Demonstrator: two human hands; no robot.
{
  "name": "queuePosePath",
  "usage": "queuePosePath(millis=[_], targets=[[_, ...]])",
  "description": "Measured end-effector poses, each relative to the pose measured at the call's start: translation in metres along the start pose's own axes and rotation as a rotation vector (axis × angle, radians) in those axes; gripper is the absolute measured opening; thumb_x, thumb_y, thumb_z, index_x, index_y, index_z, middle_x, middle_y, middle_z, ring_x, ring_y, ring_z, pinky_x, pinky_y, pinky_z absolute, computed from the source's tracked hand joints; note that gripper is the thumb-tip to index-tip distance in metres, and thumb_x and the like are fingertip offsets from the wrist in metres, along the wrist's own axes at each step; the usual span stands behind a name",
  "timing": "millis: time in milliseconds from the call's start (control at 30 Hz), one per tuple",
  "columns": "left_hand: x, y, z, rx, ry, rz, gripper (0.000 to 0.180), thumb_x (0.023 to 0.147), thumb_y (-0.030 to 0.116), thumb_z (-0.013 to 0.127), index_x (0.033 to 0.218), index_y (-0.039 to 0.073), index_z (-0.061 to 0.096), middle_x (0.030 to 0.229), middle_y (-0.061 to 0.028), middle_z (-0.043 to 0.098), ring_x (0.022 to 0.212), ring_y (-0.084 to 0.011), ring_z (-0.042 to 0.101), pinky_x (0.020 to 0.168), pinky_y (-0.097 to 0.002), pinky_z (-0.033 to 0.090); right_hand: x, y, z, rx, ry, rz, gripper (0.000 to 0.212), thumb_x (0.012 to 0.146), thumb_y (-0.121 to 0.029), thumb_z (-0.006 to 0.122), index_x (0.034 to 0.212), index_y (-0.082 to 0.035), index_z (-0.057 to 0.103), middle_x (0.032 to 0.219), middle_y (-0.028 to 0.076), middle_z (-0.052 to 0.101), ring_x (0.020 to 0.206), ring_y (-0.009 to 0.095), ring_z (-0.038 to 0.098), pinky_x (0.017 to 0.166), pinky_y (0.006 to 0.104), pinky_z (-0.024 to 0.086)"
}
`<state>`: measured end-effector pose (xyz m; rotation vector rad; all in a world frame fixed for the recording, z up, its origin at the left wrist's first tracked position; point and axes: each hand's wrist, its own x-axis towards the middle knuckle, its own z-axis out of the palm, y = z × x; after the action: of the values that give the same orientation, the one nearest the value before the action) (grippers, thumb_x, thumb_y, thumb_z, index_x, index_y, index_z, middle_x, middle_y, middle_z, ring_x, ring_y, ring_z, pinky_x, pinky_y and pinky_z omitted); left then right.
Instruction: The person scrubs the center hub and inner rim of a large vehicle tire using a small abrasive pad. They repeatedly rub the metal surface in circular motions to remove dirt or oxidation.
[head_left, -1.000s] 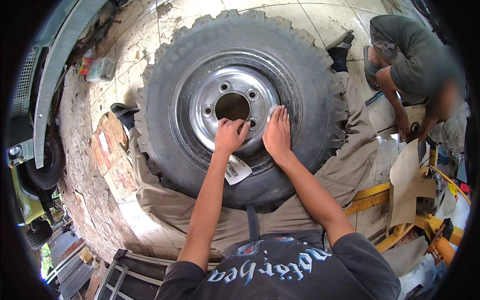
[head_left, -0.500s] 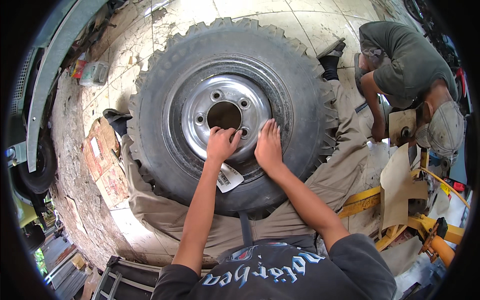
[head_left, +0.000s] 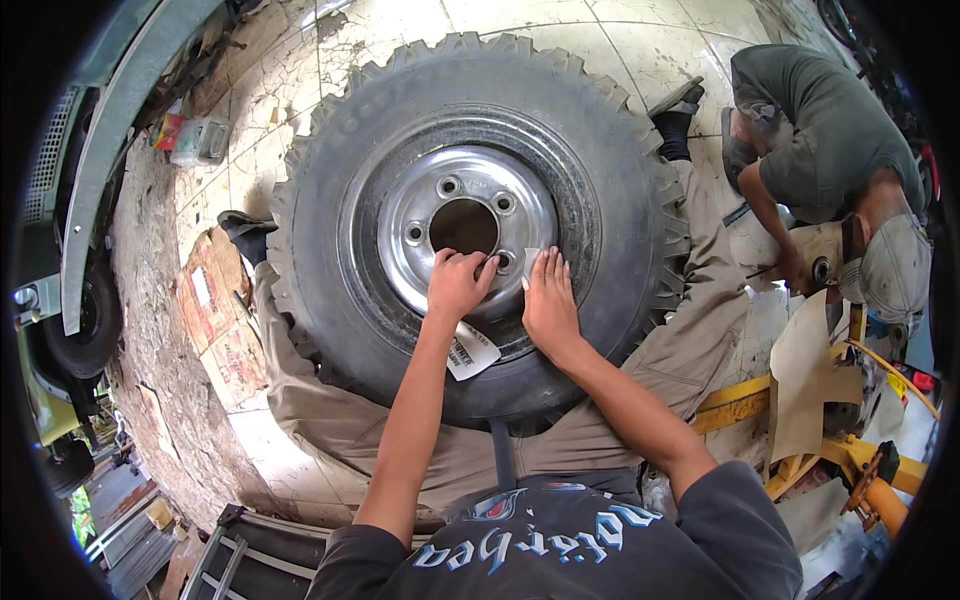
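Observation:
A big knobbly black tyre [head_left: 625, 215] lies flat on the floor between my outstretched legs. Set in its middle is a shiny steel wheel rim [head_left: 410, 205] with a round centre hole and several bolt holes. My left hand [head_left: 460, 283] has its fingers curled at the near edge of the centre hole, resting on the rim. My right hand [head_left: 552, 305] presses close-set fingers on the rim's right side, over a small grey sheet [head_left: 530, 262] that looks like sandpaper. A pale printed strip [head_left: 474, 352] lies below my left wrist, across the rim and tyre.
A co-worker [head_left: 825, 130] crouches at the right, bent over a metal part [head_left: 822, 268]. Nearby are brown cardboard [head_left: 800, 375] and a yellow jack-like frame [head_left: 880, 460]. On the left lie flattened cardboard [head_left: 215, 300], a clear plastic container [head_left: 203, 142] and a vehicle's bumper [head_left: 95, 190].
The whole view has shifted slightly, so things sit a little further right. My right fingers have moved a little along the rim, and the small grey sheet now shows beside them.

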<state>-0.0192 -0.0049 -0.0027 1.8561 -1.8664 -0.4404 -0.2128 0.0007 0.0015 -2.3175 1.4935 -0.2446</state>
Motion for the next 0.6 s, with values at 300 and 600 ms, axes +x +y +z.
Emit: queuePosePath(millis=[300,600], targets=[[-0.001,-0.002,0.003,0.011,-0.002,0.011,0.029,0.094,0.031,0.067,0.085,0.005,0.074,0.071,-0.0158,0.069,0.072,-0.0323,0.067,0.092,-0.0422,0.046,0.002,0.005,0.005,0.065,0.039,0.020,0.057,0.106,-0.019,0.040,0.146,0.020,0.028,0.150,0.042,0.033,0.144,0.050,0.033,0.122,0.0547,0.023],[-0.004,-0.002,0.005,0.020,0.049,0.035,0.029,0.094,0.032,0.067,0.081,0.006,0.072,0.069,-0.0152,0.069,0.070,-0.0316,0.067,0.091,-0.0428,0.046,0.015,0.010,0.002,0.111,0.024,0.073,0.058,0.106,-0.019,0.040,0.146,0.020,0.027,0.151,0.042,0.033,0.144,0.051,0.031,0.122,0.0544,0.021]])
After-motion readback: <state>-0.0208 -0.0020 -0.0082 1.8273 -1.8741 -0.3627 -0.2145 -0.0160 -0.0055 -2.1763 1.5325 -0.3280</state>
